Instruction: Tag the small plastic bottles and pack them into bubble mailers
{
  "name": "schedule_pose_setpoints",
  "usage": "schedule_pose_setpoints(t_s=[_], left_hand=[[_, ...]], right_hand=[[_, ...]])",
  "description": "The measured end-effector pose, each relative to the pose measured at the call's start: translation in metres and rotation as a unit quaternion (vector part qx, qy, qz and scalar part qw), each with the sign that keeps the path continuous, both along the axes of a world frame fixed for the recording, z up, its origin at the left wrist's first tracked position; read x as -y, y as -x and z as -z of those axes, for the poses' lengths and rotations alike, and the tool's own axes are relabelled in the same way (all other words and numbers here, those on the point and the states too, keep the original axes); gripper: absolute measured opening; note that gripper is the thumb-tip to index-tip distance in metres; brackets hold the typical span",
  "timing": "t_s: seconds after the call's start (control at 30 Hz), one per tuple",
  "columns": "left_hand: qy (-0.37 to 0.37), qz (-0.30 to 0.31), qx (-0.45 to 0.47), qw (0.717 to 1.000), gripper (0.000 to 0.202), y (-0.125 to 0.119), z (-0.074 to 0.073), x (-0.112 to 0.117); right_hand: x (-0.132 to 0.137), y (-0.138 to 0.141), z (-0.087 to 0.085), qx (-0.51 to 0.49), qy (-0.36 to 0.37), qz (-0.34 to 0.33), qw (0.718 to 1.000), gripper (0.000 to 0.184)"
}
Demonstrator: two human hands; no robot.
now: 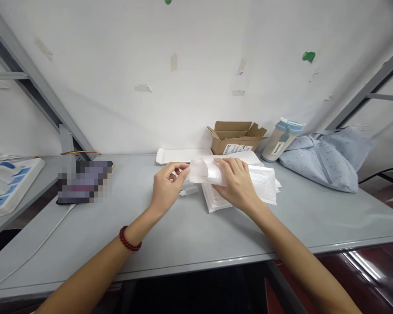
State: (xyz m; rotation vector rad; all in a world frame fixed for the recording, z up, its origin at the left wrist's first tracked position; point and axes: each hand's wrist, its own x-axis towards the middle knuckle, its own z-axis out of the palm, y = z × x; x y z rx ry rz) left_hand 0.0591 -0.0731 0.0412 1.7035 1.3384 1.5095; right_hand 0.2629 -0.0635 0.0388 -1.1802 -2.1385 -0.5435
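A white bubble mailer [258, 176] is held above the table, its mouth bulging toward the left. My right hand [237, 181] wraps over its middle, fingers on top. With thumb and index finger pinched, my left hand [170, 183] grips the flap [196, 170] at the mailer's mouth. More white bubble mailers [216, 203] lie beneath, on the grey table. Just right of my left hand rests a small clear plastic piece [189, 190], partly hidden. Whether anything is inside the mailer cannot be seen.
Behind the mailers stand an open cardboard box [237, 135] and a shallow white tray [175, 155]. At right are a tumbler with a blue lid [281, 141] and a light blue cloth bag [324, 159]. A phone [85, 183] with a white cable [41, 244] lies at left.
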Motion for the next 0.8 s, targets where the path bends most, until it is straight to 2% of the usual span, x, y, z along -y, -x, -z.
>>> schedule_pose_setpoints(t_s=[0.13, 0.27, 0.33, 0.4, 0.47, 0.57, 0.63, 0.8], left_hand=[[0.009, 0.009, -0.038, 0.999, 0.013, -0.003, 0.001, 0.003], [-0.040, 0.105, -0.112, 0.987, 0.024, -0.004, -0.002, 0.004], [-0.059, 0.091, -0.115, 0.987, 0.027, 0.000, -0.006, 0.002], [-0.062, 0.040, -0.114, 0.991, 0.025, 0.008, -0.011, -0.002], [-0.023, 0.033, -0.146, 0.989, 0.021, 0.017, -0.013, -0.007], [0.051, 0.114, -0.263, 0.957, 0.017, 0.024, -0.008, -0.013], [0.049, 0.160, -0.339, 0.926, 0.017, 0.022, 0.001, -0.014], [0.035, 0.180, -0.432, 0.883, 0.026, 0.006, 0.022, -0.008]], right_hand=[[0.001, 0.002, 0.001, 0.002, -0.024, -0.010, 1.000, 0.043], [0.000, 0.002, 0.002, 0.004, -0.034, -0.020, 0.999, 0.040], [-0.002, 0.000, 0.001, -0.002, -0.030, -0.012, 0.999, 0.041], [-0.004, -0.003, -0.001, -0.015, -0.026, 0.007, 1.000, 0.042], [-0.007, -0.007, -0.003, -0.030, -0.027, 0.026, 0.999, 0.042], [-0.010, -0.011, -0.004, -0.045, -0.038, 0.040, 0.997, 0.043], [-0.010, -0.012, -0.004, -0.053, -0.048, 0.037, 0.997, 0.046], [-0.009, -0.014, -0.004, -0.080, -0.059, 0.007, 0.995, 0.066]])
